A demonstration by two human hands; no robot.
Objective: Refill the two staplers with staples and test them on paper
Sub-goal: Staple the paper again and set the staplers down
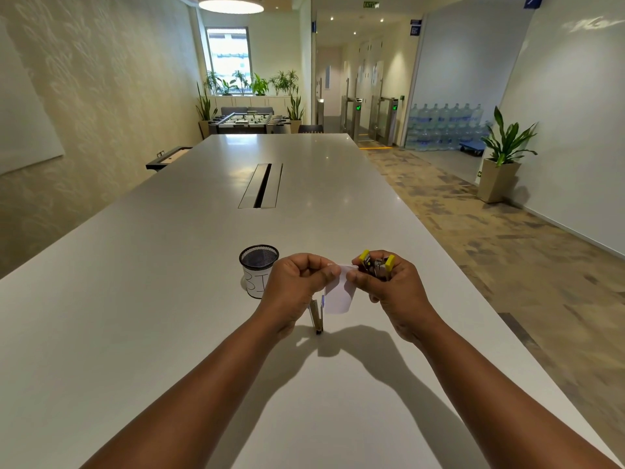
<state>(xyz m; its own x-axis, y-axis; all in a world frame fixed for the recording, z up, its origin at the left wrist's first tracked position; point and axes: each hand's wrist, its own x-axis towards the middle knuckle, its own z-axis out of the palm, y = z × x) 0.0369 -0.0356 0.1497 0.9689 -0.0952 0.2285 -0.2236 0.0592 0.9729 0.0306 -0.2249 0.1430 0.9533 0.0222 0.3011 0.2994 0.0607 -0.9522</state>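
My right hand (389, 292) grips a small yellow and black stapler (377, 264), held up above the table with its yellow ends pointing away from me. A small white slip of paper (340, 292) hangs between both hands. My left hand (297, 286) pinches its top left corner, and my right thumb and forefinger pinch the top right. Below the hands, a second stapler (317, 319), metallic and dark, lies on the white table (169, 299), partly hidden by my left hand and the paper.
A black mesh cup (258, 269) with a white label marked in handwriting stands just left of my left hand. A cable slot (262, 186) runs down the table's middle. The table's right edge drops to carpeted floor.
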